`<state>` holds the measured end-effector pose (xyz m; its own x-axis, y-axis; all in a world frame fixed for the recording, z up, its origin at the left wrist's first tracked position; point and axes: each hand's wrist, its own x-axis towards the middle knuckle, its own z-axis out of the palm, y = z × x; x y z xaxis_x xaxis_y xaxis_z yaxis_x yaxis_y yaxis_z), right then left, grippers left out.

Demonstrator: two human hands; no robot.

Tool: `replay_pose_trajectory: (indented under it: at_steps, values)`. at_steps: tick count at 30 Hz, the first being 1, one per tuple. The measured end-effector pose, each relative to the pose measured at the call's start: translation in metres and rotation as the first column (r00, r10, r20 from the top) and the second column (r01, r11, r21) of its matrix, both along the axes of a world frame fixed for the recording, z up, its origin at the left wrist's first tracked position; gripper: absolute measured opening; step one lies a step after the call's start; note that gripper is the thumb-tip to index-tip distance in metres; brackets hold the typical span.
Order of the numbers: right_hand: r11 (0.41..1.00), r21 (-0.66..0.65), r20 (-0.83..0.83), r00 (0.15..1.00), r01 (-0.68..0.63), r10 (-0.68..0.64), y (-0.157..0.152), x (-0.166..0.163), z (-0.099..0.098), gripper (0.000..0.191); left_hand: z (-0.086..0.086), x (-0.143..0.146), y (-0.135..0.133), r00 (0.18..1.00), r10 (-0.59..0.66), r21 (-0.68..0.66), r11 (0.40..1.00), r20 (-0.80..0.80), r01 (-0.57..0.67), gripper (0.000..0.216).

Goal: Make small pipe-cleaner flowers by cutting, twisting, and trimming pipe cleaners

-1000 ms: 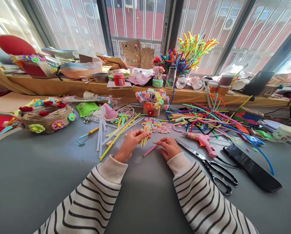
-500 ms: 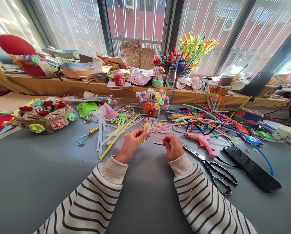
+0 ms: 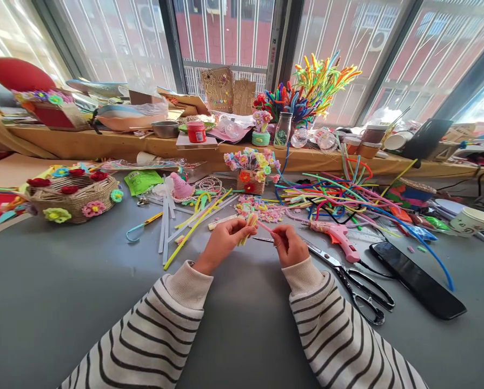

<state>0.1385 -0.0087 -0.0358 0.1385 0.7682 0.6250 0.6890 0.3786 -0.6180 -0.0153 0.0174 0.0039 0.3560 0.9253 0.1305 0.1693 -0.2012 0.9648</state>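
My left hand point(image 3: 222, 242) is closed around a small bunch of short yellow and pink pipe cleaner pieces point(image 3: 250, 222), held upright above the grey table point(image 3: 83, 292). My right hand point(image 3: 289, 244) pinches one short pink pipe cleaner piece point(image 3: 266, 227) and holds its tip against the bunch. Both hands meet just in front of a little heap of pastel pipe cleaner flowers point(image 3: 262, 208). Striped sleeves cover both forearms.
Black-handled scissors point(image 3: 349, 275), a pink glue gun point(image 3: 338, 236) and a black phone point(image 3: 416, 279) lie to the right. Loose coloured pipe cleaners point(image 3: 339, 197) spread behind them. A woven basket with flowers point(image 3: 73, 194) sits at the left, white and yellow sticks point(image 3: 172, 224) between.
My right hand picked the pink piece up off the table and carried it up and left to the bunch in my left hand, which rose slightly.
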Motion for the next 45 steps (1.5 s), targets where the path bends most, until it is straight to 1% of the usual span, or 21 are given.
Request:
replay_pose_trajectory:
  at_steps: [4, 7, 10, 14, 15, 18, 21, 25, 28, 31, 35, 37, 39, 40, 43, 45]
  values:
    - [0.999, 0.034, 0.012, 1.0, 0.011, -0.012, -0.001, -0.002, 0.001, 0.014, -0.003, 0.003, -0.001, 0.994, -0.11, -0.045, 0.993, -0.013, 0.11, 0.03]
    - [0.999, 0.031, 0.022, 0.999, 0.035, -0.035, 0.0, -0.003, 0.0, 0.015, -0.007, 0.006, -0.003, 0.987, -0.161, -0.065, 0.985, -0.016, 0.16, 0.029]
    - [0.997, 0.025, 0.073, 0.995, 0.067, -0.069, 0.001, -0.003, -0.001, 0.017, -0.01, 0.008, -0.004, 0.983, -0.185, -0.068, 0.981, -0.008, 0.184, 0.026]
    - [0.995, 0.064, 0.134, 0.987, 0.083, -0.091, 0.001, -0.003, -0.002, 0.016, -0.01, 0.01, -0.005, 0.977, -0.212, -0.076, 0.974, 0.01, 0.212, 0.025]
    - [0.995, 0.075, 0.142, 0.986, 0.072, -0.083, 0.001, -0.003, -0.002, 0.017, -0.01, 0.01, -0.005, 0.976, -0.217, -0.078, 0.973, 0.01, 0.217, 0.026]
    - [0.995, 0.102, 0.208, 0.978, 0.012, -0.033, 0.001, -0.003, -0.002, 0.029, -0.009, 0.011, -0.006, 0.974, -0.226, -0.088, 0.97, 0.008, 0.225, 0.027]
    - [0.993, 0.11, 0.281, 0.96, -0.031, -0.001, 0.001, -0.002, -0.002, 0.031, -0.008, 0.011, -0.007, 0.971, -0.238, -0.109, 0.965, 0.0, 0.237, 0.028]
    - [0.99, 0.141, 0.283, 0.959, -0.016, -0.025, 0.002, 0.0, -0.003, 0.027, -0.008, 0.011, -0.007, 0.965, -0.26, -0.106, 0.961, -0.031, 0.255, 0.029]
    - [0.985, 0.173, 0.248, 0.967, 0.011, -0.054, 0.002, 0.0, -0.003, 0.025, -0.008, 0.009, -0.007, 0.957, -0.273, -0.084, 0.96, -0.102, 0.265, 0.031]
    - [0.983, 0.181, 0.216, 0.975, 0.016, -0.055, 0.003, 0.001, -0.002, 0.024, -0.007, 0.007, -0.005, 0.952, -0.252, -0.051, 0.968, -0.175, 0.247, 0.032]
    - [0.982, 0.186, 0.191, 0.981, -0.018, -0.018, 0.003, 0.001, -0.001, 0.023, -0.004, 0.007, 0.0, 0.985, -0.097, 0.051, 0.993, -0.144, 0.106, 0.031]
    - [0.983, 0.18, 0.188, 0.982, -0.046, 0.011, 0.002, -0.001, 0.0, 0.023, -0.003, 0.008, 0.001, 0.988, -0.057, 0.127, 0.989, -0.142, 0.075, 0.033]
    - [0.982, 0.168, 0.19, 0.981, -0.082, 0.049, 0.001, -0.003, 0.001, 0.023, -0.003, 0.01, 0.001, 0.981, -0.08, 0.185, 0.976, -0.178, 0.114, 0.03]
    - [0.982, 0.161, 0.19, 0.979, -0.101, 0.069, 0.0, -0.004, 0.001, 0.023, -0.004, 0.011, 0.001, 0.974, -0.11, 0.189, 0.971, -0.2, 0.149, 0.028]
    - [0.979, 0.153, 0.189, 0.977, -0.133, 0.103, -0.001, -0.007, 0.001, 0.024, -0.006, 0.013, -0.001, 0.942, -0.218, 0.131, 0.957, -0.257, 0.257, 0.03]
    - [0.98, 0.152, 0.192, 0.977, -0.129, 0.098, -0.001, -0.007, 0.001, 0.024, -0.009, 0.014, -0.001, 0.922, -0.256, 0.102, 0.95, -0.289, 0.296, 0.034]
